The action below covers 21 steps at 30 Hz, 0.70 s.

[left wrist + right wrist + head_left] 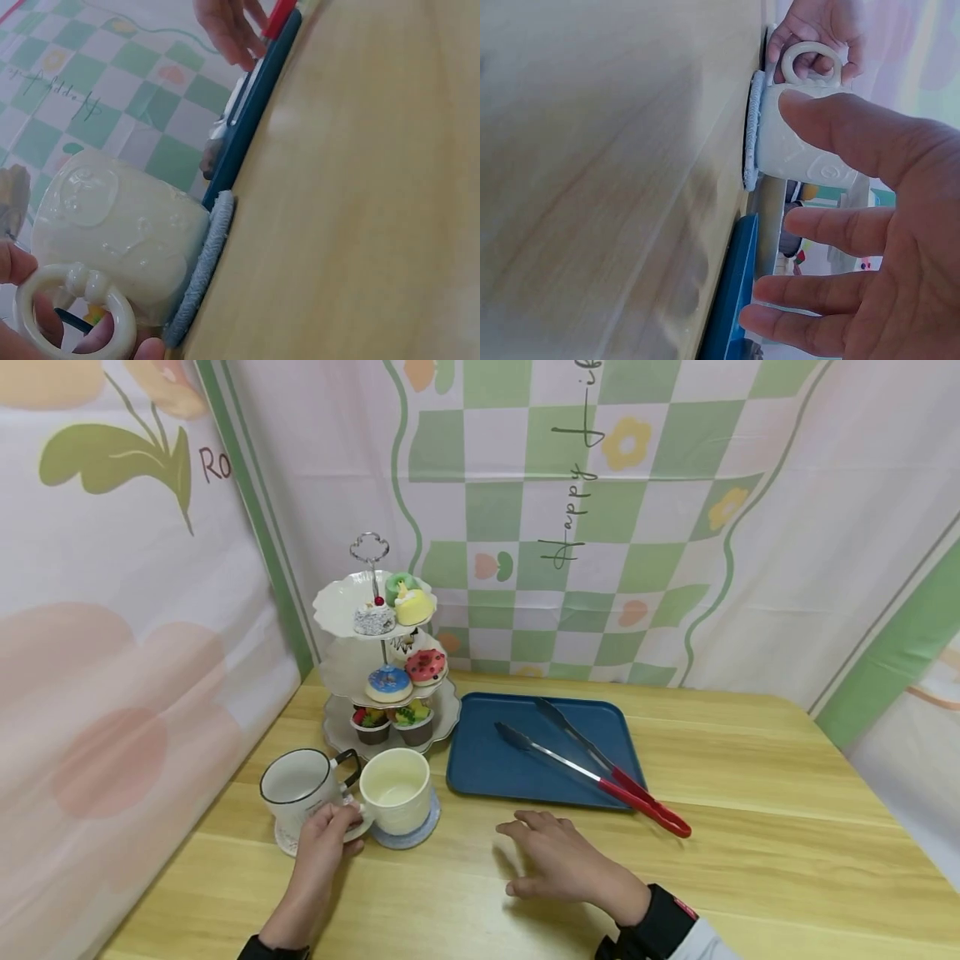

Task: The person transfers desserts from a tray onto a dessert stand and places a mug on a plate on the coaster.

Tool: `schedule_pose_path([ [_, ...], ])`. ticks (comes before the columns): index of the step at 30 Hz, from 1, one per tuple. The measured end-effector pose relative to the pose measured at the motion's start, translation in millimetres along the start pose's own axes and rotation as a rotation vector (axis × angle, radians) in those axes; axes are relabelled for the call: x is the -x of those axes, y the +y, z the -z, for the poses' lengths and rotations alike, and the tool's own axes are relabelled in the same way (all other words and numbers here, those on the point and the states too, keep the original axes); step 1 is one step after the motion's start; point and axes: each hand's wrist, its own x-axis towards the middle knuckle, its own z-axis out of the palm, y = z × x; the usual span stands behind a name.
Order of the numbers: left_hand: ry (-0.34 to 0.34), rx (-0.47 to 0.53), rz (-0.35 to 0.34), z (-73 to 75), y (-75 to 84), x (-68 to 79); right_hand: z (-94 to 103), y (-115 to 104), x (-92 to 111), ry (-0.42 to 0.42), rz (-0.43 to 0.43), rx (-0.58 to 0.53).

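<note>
A cream mug (pixel 396 810) with a raised pattern stands upright on a round blue woven coaster (pixel 411 838). My left hand (pixel 318 847) pinches its ring-shaped handle (pixel 126 319) between thumb and fingers. Just left of it, a white mug (pixel 296 806) with a black rim and black handle sits on a pale coaster (pixel 285 838), partly behind the left hand. My right hand (pixel 558 864) hovers over the table in front of the tray, holding nothing. In the right wrist view its fingers (pixel 821 292) are spread and fairly straight, apart from the cream mug.
Behind the mugs stands a three-tier white stand (pixel 341 656) bearing toy cakes, donuts and fruit cups. To its right lies a blue tray (pixel 480 743). Tongs (pixel 622 789) with red handles rest across it, their handle ends past its front edge. Patterned cloth (pixel 510 510) hangs behind the table.
</note>
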Motion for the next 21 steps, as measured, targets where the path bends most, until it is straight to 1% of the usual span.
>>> schedule_pose_path([
  [4, 0.040, -0.040, -0.022, -2.3, -1.9, 3.8, 0.5, 2, 3, 0.011, 0.002, -0.002],
  [6, 0.072, -0.096, -0.051, -1.7, -3.0, 7.1, 0.6, 4, 4, 0.019, 0.004, -0.004],
  [9, 0.123, -0.174, -0.107, -0.7, -3.7, 13.7, 1.3, 7, 8, 0.029, 0.003, -0.005],
  [15, 0.186, -0.300, -0.221, -2.8, -3.2, 27.5, 5.1, 13, 18, 0.053, -0.012, -0.015],
  [17, 0.228, -0.341, -0.264, -4.7, -2.6, 31.9, 7.1, 15, 21, 0.065, -0.015, -0.021],
  [20, 0.291, -0.354, -0.333, -8.8, -0.4, 36.9, 9.9, 18, 23, 0.088, -0.023, -0.021],
  [21, 0.308, -0.351, -0.370, -10.2, 0.3, 38.1, 10.6, 19, 23, 0.097, -0.026, -0.021],
])
